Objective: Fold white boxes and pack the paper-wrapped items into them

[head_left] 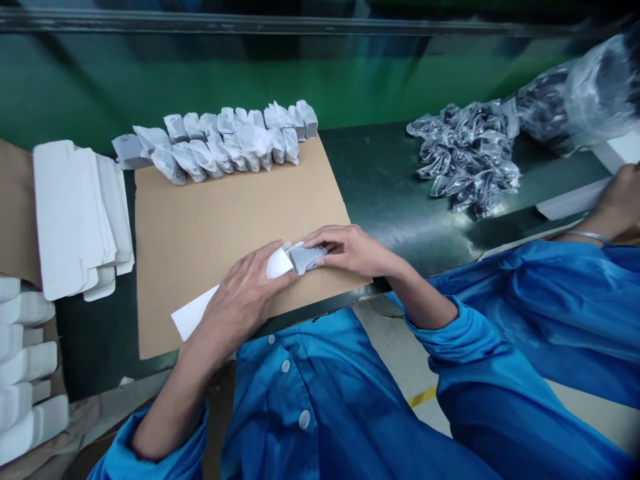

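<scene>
My left hand (245,293) lies over a small white carton (193,312) on a brown cardboard sheet (200,220), fingers closed on its open end flap. My right hand (350,248) pinches a grey bagged item (306,257) at the mouth of that carton. Both hands meet at the near edge of the cardboard.
A row of several bagged grey items (225,143) lines the cardboard's far edge. Flat white carton blanks (77,213) are stacked at left, closed white boxes (25,373) at far left. Dark items in clear bags (470,157) are heaped at right, where another person's hand (620,197) rests.
</scene>
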A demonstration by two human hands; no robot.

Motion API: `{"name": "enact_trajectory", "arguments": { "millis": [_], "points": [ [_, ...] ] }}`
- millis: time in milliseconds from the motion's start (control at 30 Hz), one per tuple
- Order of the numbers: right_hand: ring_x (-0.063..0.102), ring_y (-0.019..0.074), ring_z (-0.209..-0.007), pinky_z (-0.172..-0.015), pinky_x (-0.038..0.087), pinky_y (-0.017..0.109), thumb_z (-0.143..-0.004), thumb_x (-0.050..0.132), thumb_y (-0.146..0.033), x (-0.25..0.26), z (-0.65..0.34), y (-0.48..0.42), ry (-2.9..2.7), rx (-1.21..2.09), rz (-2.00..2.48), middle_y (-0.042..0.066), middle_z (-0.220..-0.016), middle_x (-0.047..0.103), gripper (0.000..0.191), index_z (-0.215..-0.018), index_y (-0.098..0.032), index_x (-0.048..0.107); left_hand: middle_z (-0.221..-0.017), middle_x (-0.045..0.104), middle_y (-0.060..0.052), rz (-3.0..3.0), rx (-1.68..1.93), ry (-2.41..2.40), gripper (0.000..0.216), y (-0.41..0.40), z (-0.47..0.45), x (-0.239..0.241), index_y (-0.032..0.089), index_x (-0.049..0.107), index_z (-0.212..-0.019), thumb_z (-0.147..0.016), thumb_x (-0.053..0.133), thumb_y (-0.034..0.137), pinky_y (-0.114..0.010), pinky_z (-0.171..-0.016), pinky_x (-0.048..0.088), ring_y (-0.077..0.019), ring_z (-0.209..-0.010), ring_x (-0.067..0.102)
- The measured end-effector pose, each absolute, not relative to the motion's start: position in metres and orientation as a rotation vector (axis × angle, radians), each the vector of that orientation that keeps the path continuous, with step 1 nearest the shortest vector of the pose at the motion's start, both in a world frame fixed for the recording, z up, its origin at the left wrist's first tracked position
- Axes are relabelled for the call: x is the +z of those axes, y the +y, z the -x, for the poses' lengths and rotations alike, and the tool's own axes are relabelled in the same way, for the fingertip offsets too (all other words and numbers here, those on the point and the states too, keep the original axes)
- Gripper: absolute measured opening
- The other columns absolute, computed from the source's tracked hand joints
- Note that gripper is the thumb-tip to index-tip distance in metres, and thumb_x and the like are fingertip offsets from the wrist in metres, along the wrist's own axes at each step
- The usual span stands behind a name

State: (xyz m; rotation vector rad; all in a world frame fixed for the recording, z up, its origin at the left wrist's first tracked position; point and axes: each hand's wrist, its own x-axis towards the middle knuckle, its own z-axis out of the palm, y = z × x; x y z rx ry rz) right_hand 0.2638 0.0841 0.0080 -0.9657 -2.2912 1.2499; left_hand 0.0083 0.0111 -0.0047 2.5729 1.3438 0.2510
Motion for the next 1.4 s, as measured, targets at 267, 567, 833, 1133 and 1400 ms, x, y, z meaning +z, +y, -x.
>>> {"name": "enact_trajectory", "arguments": {
  "millis": [267, 567, 833, 1133, 1400],
  "points": [
    [0.059, 0.0218, -0.117, -0.1, 0.052, 0.04, -0.094, 0.055, -0.016, -0.02, -0.242, 0.072, -2.421, 0.553, 0.877, 0.014, -0.123, 0.064, 0.026, -0.118, -0.015, 0.066, -0.154, 0.036, -0.004, -2.551, 0.266, 1.318, 0.04, 0.011, -0.006, -0.003, 0.036, 0.065, -0.121, -0.092, 0.048, 0.014, -0.048, -0.106, 0.046, -0.0286, -0.133, 0.046],
    [0.061, 0.02, -0.11, -0.096, 0.052, 0.04, -0.096, 0.052, -0.019, -0.006, -0.238, 0.057, -2.492, 0.691, 0.821, 0.01, -0.12, 0.066, 0.02, -0.109, -0.019, 0.068, -0.152, 0.036, -0.008, -2.652, 0.287, 1.191, 0.04, 0.007, -0.008, 0.001, 0.031, 0.065, -0.119, -0.091, 0.046, 0.009, -0.046, -0.106, 0.047, -0.027, -0.136, 0.044],
    [0.063, 0.0161, -0.112, -0.101, 0.051, 0.037, -0.089, 0.057, -0.014, -0.011, -0.223, 0.039, -1.789, 1.159, 1.115, 0.008, -0.122, 0.065, 0.037, -0.126, -0.02, 0.056, -0.15, 0.039, -0.015, -2.582, 0.442, 1.386, 0.042, 0.001, -0.01, -0.004, 0.027, 0.05, -0.132, -0.093, 0.047, 0.012, -0.05, -0.102, 0.051, -0.0322, -0.137, 0.045],
    [0.069, 0.0184, -0.087, -0.085, 0.056, 0.036, -0.08, 0.067, -0.027, 0.003, -0.21, 0.047, -1.489, 1.54, 1.167, 0.004, -0.092, 0.072, 0.057, -0.135, -0.017, 0.054, -0.153, 0.039, -0.015, -2.658, 0.632, 1.412, 0.052, -0.006, -0.025, 0.009, 0.027, 0.034, -0.145, -0.096, 0.049, 0.022, -0.045, -0.109, 0.045, -0.0281, -0.14, 0.043],
    [0.064, 0.0244, -0.064, -0.059, 0.044, 0.045, -0.074, 0.065, -0.068, 0.035, -0.386, 0.173, -1.85, 0.57, 1.653, 0.008, -0.066, 0.068, 0.041, -0.102, -0.041, 0.074, -0.151, 0.041, -0.027, -1.864, 0.387, 2.707, 0.066, 0.032, 0.094, 0.027, 0.006, 0.034, -0.147, -0.091, 0.054, 0.035, -0.056, -0.113, 0.035, -0.0384, -0.141, 0.038]
  ]
}}
